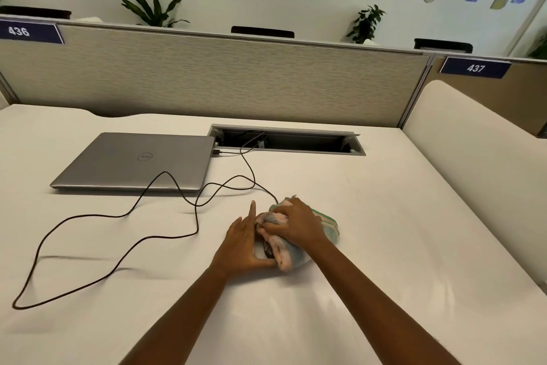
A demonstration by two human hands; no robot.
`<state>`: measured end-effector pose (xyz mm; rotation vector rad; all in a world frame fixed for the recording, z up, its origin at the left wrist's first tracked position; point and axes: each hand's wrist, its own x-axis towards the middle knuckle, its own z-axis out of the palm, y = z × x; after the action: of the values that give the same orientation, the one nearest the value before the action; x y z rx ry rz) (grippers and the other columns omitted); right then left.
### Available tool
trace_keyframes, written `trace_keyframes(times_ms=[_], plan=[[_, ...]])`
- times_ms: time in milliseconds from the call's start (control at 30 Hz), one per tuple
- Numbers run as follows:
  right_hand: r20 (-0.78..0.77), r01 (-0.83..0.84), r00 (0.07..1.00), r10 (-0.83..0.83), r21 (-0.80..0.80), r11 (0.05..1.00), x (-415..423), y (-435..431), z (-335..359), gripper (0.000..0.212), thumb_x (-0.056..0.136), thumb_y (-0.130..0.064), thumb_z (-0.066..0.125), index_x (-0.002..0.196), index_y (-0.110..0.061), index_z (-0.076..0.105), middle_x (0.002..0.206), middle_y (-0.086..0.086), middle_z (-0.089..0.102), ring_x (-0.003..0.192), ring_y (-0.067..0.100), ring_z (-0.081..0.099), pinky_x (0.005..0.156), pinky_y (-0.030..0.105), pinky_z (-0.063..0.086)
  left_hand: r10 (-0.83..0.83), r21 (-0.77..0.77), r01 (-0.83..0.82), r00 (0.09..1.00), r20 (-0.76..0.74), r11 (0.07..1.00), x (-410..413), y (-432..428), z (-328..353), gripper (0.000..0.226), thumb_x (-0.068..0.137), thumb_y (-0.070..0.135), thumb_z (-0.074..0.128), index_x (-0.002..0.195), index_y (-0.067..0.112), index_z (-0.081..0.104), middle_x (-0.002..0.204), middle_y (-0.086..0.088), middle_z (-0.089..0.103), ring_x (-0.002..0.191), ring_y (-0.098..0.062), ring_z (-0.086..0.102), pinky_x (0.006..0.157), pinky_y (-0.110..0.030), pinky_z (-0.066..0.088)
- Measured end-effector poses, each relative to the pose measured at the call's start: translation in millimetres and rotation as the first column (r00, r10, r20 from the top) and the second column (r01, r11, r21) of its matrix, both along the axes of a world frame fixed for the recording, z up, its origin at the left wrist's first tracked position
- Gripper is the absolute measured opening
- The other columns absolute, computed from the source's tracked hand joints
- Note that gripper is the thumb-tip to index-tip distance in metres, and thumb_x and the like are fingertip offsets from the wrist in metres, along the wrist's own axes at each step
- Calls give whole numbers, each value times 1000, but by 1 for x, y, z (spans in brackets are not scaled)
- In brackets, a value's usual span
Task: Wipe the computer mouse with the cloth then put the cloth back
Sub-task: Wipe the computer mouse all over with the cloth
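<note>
Desk (384, 246), white and broad, fills the near half of the view, with a beige partition (207, 77) standing along its far edge. Number plates reading 436 (29, 32) and 437 (475, 68) hang on the partition at far left and far right. A closed grey laptop (133, 162) lies flat on the far left part of the desk. Just right of it, a cable slot (287, 141) is sunk into the desktop. A black cable (118, 213) runs from the laptop's right side, loops widely across the left of the desk and leads to the cloth. The cloth (296, 234), pink and green, sits bunched near the desk's middle, draped over the mouse (268, 250), of which only a dark sliver shows at the cloth's near left edge. The right hand (296, 224) presses down on top of the cloth, fingers curled and gripping its folds. The left hand (242, 243) lies just left of the cloth, fingers held straight and together, thumb tucked under at the mouse's near side, steadying it.
</note>
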<state>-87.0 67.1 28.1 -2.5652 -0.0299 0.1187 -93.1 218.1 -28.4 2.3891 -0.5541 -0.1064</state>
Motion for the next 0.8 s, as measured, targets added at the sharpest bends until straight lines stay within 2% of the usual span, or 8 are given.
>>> trace_keyframes(times_ms=[133, 233, 333, 500, 633, 733, 800], plan=[[-66, 53, 996, -56, -42, 998, 19, 9, 2, 50, 76, -43, 66, 119, -19, 61, 126, 14, 51, 120, 33, 47, 103, 47, 39, -10, 0, 10, 1000, 6, 1000, -1, 0, 0, 142, 49, 76, 62, 142, 12, -23, 154, 5, 24, 142, -9, 19, 117, -28, 1], [-65, 100, 993, -102, -33, 994, 27, 10, 2, 50, 78, -43, 66, 119, -15, 61, 124, 16, 50, 114, 35, 52, 100, 42, 43, -20, 14, 20, 1000, 2, 1000, -1, -1, 0, 137, 49, 79, 54, 142, 14, -24, 155, 7, 21, 143, -7, 16, 117, -27, -1], [-64, 127, 990, -128, -23, 992, 33, 5, 3, 46, 78, -42, 66, 113, -12, 64, 118, 17, 59, 107, 31, 57, 90, 35, 44, -30, 9, 30, 1000, -6, 1000, -1, 0, 0, 131, 51, 79, 53, 138, 22, -27, 155, 11, 20, 143, -5, 14, 114, -22, -4], [-40, 149, 988, -148, 33, 988, 35, -9, 5, 35, 78, -35, 69, 102, -10, 69, 106, 16, 69, 101, 30, 61, 77, 29, 41, -25, 8, 25, 1000, 7, 1000, 0, 1, -3, 124, 53, 81, 52, 135, 32, -27, 154, 13, 20, 143, -5, 14, 114, -23, -3], [-52, 196, 980, -190, 138, 971, 31, -24, 6, 33, 78, -30, 70, 106, -12, 69, 108, 13, 70, 103, 29, 61, 86, 33, 45, -25, 2, 25, 1000, 1, 1000, 0, 1, -5, 125, 47, 90, 48, 133, 38, -26, 154, 12, 20, 143, -9, 15, 115, -26, 0], [-23, 199, 980, -198, 184, 963, 22, -25, 2, 37, 80, -35, 67, 111, -15, 66, 112, 11, 68, 106, 28, 60, 89, 34, 44, -26, 12, 26, 1000, 14, 1000, 1, 0, -4, 127, 44, 94, 39, 137, 33, -22, 155, 11, 17, 143, -8, 15, 117, -30, 2], [6, 158, 987, -162, 180, 971, 14, -18, -3, 41, 81, -41, 64, 116, -19, 63, 115, 11, 64, 108, 28, 57, 88, 31, 41, -30, 21, 29, 999, 32, 999, 1, 0, -3, 131, 44, 94, 42, 140, 29, -20, 156, 10, 15, 143, -9, 16, 119, -33, 6]])
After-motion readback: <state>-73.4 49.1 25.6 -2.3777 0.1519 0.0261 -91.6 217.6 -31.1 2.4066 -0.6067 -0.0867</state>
